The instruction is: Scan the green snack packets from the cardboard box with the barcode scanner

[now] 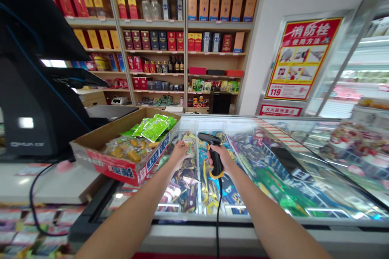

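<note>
My right hand [224, 158] is closed round the grip of a black barcode scanner [212, 149] with a yellow base, its head pointing left and its cable hanging down toward me. My left hand [179, 150] holds a small snack packet [189, 142] by its edge, just left of the scanner's head. Both hands hover over the glass lid of a chest freezer [273, 129]. A cardboard box [121, 158] of green and yellow snack packets rests on the freezer's left end, beside my left hand.
A black till screen [33, 89] stands on the counter at the left, with a cable looping down. Shelves of boxed goods and bottles [170, 48] fill the back wall. A red fire-hose poster [300, 56] hangs at the right, next to a glass-door cooler.
</note>
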The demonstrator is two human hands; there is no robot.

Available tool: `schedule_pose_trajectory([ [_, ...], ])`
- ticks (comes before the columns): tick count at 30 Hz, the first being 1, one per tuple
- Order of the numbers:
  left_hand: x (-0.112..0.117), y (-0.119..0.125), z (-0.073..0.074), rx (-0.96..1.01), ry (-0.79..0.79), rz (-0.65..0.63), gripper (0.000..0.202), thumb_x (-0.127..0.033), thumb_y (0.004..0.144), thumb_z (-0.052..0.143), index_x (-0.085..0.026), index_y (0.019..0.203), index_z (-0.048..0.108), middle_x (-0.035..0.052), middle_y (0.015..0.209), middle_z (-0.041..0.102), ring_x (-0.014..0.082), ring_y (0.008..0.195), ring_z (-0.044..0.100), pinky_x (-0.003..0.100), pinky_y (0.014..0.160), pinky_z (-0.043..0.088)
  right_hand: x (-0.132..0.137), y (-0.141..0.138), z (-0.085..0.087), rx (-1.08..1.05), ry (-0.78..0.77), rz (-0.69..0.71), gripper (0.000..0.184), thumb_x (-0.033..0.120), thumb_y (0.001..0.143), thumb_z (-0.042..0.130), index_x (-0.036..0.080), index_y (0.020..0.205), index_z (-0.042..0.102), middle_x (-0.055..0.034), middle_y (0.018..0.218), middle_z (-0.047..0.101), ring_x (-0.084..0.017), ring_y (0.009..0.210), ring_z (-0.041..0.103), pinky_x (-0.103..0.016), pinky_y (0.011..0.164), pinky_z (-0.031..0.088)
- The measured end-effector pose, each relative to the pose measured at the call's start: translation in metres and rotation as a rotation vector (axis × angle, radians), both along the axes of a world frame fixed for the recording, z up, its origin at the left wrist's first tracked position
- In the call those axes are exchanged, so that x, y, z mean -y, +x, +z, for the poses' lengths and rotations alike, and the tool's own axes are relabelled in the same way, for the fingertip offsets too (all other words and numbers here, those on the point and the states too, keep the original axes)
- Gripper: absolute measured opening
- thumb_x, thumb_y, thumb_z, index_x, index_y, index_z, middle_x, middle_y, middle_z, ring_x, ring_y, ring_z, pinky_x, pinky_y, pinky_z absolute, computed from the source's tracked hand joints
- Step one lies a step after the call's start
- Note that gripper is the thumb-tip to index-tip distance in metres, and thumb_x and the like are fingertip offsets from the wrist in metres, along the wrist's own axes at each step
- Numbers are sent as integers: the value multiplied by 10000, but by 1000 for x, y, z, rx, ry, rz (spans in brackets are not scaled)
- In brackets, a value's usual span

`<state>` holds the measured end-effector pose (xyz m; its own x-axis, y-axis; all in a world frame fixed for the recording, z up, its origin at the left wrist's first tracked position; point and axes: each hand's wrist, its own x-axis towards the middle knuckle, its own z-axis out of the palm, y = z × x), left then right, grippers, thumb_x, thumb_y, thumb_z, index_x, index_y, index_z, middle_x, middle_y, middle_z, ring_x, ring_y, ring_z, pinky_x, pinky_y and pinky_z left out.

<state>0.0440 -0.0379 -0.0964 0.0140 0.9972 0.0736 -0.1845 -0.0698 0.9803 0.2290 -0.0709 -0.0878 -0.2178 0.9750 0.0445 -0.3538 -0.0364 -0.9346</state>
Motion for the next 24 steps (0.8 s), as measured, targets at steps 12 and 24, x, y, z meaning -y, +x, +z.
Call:
schedule_pose_trajectory([
  [12,-12,-16,-21,-79,204,23,460,-232,644,713,-150,1086,615,29,784,670,154,741,627,249,656,488,11,-5,4,115,17,141,321,431,697,687,162,839,586,17,552,608,-107,372,508,-229,351,448],
  [24,-8,-14,-16,-18,203,-31,493,-273,585,776,-153,1049,662,46,787,703,171,737,648,261,662,502,5,-5,-4,153,47,120,309,443,692,679,164,765,567,21,538,595,-108,357,501,-248,344,462],
])
